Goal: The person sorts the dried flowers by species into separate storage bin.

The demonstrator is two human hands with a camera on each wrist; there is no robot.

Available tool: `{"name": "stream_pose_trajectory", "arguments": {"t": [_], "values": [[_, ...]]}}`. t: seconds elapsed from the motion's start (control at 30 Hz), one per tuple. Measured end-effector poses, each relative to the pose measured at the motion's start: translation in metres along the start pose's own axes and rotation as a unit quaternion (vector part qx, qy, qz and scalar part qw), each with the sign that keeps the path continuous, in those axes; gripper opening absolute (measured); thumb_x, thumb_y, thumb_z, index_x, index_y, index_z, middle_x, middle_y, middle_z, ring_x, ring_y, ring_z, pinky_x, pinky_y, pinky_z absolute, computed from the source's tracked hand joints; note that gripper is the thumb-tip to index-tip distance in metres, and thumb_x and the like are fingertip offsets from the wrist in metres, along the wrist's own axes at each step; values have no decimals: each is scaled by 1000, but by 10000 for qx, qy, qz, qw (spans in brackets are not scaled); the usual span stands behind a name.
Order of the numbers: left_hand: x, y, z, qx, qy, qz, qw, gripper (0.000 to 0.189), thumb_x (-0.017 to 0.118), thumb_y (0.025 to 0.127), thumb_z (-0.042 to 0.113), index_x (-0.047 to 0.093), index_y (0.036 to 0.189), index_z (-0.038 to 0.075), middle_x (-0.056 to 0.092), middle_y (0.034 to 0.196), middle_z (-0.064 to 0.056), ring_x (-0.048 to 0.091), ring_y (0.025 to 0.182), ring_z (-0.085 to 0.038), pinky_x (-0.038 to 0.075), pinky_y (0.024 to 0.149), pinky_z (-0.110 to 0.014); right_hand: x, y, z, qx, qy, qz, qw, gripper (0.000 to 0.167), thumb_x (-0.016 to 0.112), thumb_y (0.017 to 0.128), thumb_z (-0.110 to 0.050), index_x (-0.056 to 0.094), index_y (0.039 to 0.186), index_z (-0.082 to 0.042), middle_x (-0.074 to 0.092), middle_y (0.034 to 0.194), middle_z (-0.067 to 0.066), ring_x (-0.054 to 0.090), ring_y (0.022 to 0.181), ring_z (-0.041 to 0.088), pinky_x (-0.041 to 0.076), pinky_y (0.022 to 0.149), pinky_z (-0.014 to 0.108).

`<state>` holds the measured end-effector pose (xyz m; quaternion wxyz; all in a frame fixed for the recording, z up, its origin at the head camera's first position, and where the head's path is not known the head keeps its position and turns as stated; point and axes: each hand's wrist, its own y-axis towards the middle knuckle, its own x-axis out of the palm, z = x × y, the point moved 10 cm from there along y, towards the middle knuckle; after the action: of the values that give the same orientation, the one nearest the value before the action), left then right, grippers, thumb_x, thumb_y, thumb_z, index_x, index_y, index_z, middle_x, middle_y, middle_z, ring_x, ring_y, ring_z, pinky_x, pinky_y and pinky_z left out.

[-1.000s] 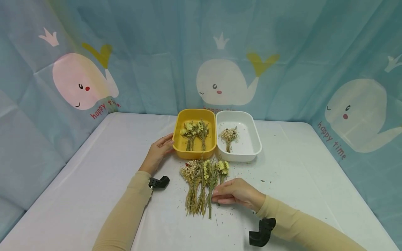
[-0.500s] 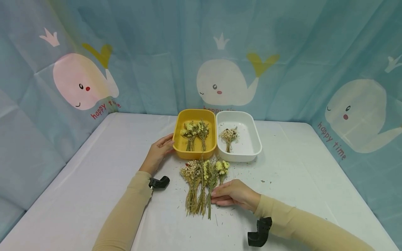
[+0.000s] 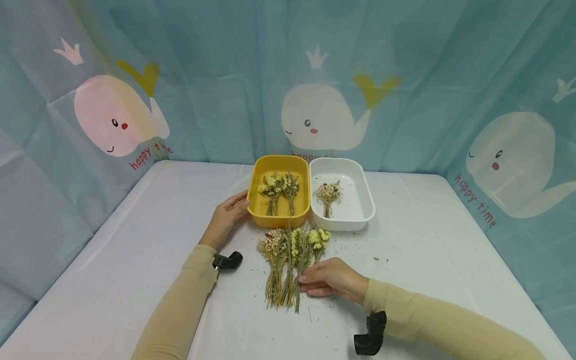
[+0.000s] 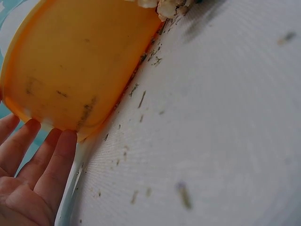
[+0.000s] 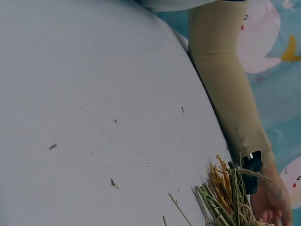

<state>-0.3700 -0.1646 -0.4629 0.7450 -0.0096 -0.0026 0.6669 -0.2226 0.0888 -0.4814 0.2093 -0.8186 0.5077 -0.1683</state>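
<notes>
On the counter point(image 3: 427, 260) the dried-flower bundles point(image 3: 273, 245) lie side by side, long axes running near to far, heads away toward the yellow tub point(image 3: 279, 221) and white tub point(image 3: 355, 200); the right hand point(image 3: 335, 278) has its fingertips at the right-hand stems, whether pinching cannot be told. The left hand point(image 3: 225, 216), fingers extended, touches the yellow tub's side. Inside that are two yellow-flowered bunches point(image 3: 271, 186), heads also pointing away; the white one contains a cream-flowered bunch point(image 3: 327, 193).
</notes>
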Motion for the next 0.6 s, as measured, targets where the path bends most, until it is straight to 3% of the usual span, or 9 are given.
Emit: {"name": "stream_pose_trajectory", "arguments": {"t": [0.17, 0.43, 0.6], "values": [[0, 1, -1, -19, -4, -39, 10000, 54, 56, 103, 24, 40, 153, 14, 42, 157, -9, 43, 144, -22, 51, 107, -28, 2, 2, 3, 93, -111, -63, 9999, 25, 69, 93, -13, 71, 112, 3, 78, 100, 11, 76, 87, 16, 64, 81, 30], [1, -1, 1, -24, -45, 0, 10000, 53, 56, 103, 23, 40, 153, 14, 43, 157, -9, 43, 144, -21, 54, 101, -20, 3, 4, 7, 47, 46, 146, 9999, 27, 70, 92, -17, 70, 113, 1, 78, 92, 6, 75, 82, 13, 64, 79, 31], [2, -1, 2, 9, -66, -19, 10000, 54, 56, 103, 23, 40, 153, 14, 42, 157, -10, 43, 144, -22, 53, 103, -23, 1, 4, 8, -24, 101, 315, 9995, 25, 70, 92, -15, 70, 111, 2, 77, 87, 3, 74, 77, 11, 65, 76, 30]]}}
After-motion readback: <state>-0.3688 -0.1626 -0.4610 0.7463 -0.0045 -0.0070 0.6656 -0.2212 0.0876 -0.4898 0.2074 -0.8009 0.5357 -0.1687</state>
